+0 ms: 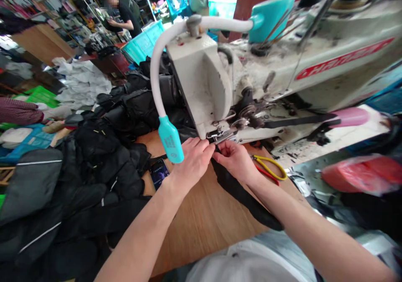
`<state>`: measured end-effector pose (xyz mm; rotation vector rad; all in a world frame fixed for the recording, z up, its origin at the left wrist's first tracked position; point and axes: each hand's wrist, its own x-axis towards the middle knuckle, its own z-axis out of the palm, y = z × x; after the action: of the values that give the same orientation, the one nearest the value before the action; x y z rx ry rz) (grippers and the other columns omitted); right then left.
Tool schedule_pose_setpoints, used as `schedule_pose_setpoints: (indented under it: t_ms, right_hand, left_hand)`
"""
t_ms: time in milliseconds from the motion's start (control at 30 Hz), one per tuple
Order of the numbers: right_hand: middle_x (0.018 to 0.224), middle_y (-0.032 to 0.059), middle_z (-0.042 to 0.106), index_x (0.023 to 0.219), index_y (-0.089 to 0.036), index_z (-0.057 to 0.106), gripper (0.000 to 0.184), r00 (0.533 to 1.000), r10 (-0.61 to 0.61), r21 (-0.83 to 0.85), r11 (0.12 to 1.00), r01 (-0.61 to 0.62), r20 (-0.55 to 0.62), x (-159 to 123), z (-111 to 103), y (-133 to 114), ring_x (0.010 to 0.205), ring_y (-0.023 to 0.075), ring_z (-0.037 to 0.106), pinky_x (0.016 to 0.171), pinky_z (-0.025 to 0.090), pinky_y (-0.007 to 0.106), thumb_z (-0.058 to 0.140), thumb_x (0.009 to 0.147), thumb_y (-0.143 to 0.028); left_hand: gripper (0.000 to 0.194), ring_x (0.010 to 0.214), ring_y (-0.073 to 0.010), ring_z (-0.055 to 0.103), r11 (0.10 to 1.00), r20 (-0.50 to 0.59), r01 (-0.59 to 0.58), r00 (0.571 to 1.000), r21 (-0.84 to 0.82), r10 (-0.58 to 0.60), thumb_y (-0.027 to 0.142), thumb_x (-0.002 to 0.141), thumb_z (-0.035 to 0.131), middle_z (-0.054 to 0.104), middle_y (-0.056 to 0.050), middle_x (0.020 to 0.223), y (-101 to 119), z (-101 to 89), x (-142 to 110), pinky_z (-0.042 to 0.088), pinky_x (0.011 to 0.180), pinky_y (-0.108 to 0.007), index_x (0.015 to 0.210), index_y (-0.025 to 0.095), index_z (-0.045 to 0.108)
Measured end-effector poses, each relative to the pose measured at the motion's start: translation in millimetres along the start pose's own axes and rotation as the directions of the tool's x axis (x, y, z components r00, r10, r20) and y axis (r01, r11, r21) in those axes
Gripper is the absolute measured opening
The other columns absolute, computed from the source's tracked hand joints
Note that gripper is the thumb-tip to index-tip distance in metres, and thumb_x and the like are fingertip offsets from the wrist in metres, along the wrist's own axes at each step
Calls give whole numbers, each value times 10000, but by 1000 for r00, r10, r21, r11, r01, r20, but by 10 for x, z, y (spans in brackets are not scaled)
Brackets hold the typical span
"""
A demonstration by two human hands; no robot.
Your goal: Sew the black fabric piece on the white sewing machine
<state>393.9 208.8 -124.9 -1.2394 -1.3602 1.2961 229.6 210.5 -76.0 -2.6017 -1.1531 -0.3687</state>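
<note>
In the head view, my left hand (193, 160) and my right hand (235, 160) meet at the foot of a cream industrial sewing machine (201, 81). Both pinch a black fabric strip (241, 194) just in front of the metal presser foot (220, 136). The strip runs down across the wooden table (207, 219) towards me. Fingers hide the fabric where it enters under the foot. Yellow-handled snips (270, 167) lie just right of my right hand. A smartphone (159, 173) lies near my left wrist.
A heap of black padded garments (103, 160) fills the table's left side, against the machine. A gooseneck lamp (169, 139) with a teal head hangs over my left hand. Crates, shelves of clothing and a co-worker (124, 16) stand beyond.
</note>
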Motion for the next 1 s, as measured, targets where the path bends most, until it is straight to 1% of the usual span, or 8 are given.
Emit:
schedule_pose_setpoints:
  t_ms: [133, 267, 333, 467, 600, 767, 933, 1000]
  right_hand:
    - [635, -43, 464, 779, -167, 583, 194, 998, -25, -11, 1000, 26, 59, -24, -48, -3, 575, 110, 365, 517, 291, 253, 689, 746, -327]
    - [715, -9, 531, 855, -162, 615, 257, 995, -15, 18, 1000, 13, 98, -77, -79, -5, 638, 133, 431, 581, 357, 266, 633, 829, -417]
    - [734, -1, 543, 878, -163, 624, 272, 995, -8, 12, 1000, 7, 95, -101, -76, -7, 652, 138, 443, 600, 371, 271, 583, 864, -432]
    - [727, 3, 548, 892, -157, 624, 281, 998, 4, -36, 999, -2, 57, -117, -43, -18, 644, 143, 446, 605, 379, 279, 560, 857, -428]
    - [720, 11, 563, 858, -160, 605, 261, 1000, -6, -72, 997, 8, 29, -98, -11, -41, 638, 151, 462, 596, 389, 283, 556, 840, -416]
    - [749, 25, 597, 845, -165, 601, 222, 999, -39, -101, 994, 41, 24, -70, -10, -67, 680, 167, 511, 641, 426, 296, 537, 842, -377]
    - [732, 14, 593, 860, -160, 609, 249, 999, 21, -37, 999, -20, 40, -75, -23, -55, 628, 147, 480, 586, 407, 280, 582, 830, -406]
    - [713, 3, 581, 862, -157, 611, 258, 998, 38, 0, 999, -38, 52, -79, -24, -45, 611, 137, 470, 562, 391, 267, 596, 827, -413]
  left_hand:
    - [124, 773, -208, 592, 1000, -40, -7, 999, -1, 7, 166, 939, 574, 643, -6, 769, -9, 22, 4, 443, 707, -373, 894, 189, 687]
    - [172, 931, -219, 606, 999, -131, -42, 991, -14, 40, 161, 945, 571, 712, -35, 1030, -103, 68, -84, 456, 836, -382, 1081, 175, 676]
    - [206, 971, -225, 603, 998, -166, -59, 985, -19, 55, 148, 945, 563, 710, -47, 1073, -133, 85, -127, 455, 876, -389, 1123, 162, 664]
    - [183, 836, -228, 595, 999, -119, -41, 992, 23, 43, 147, 948, 538, 680, -41, 872, -51, 34, -96, 471, 782, -387, 1067, 150, 678]
    - [124, 757, -243, 586, 992, -32, 71, 997, 104, -68, 109, 896, 585, 619, -43, 762, 171, -48, 26, 472, 681, -376, 940, 142, 696]
    - [109, 727, -226, 580, 984, -128, 147, 983, 100, -134, 115, 905, 587, 613, -32, 736, 297, 9, 16, 464, 648, -361, 906, 144, 692]
    - [177, 946, -242, 607, 980, -184, 142, 976, 139, -115, 133, 945, 549, 692, -70, 1003, 175, 61, -172, 483, 846, -398, 1065, 142, 680]
    - [230, 1006, -252, 599, 977, -166, 126, 981, 170, -97, 120, 941, 549, 688, -82, 1077, 112, 46, -240, 478, 894, -410, 1138, 140, 666]
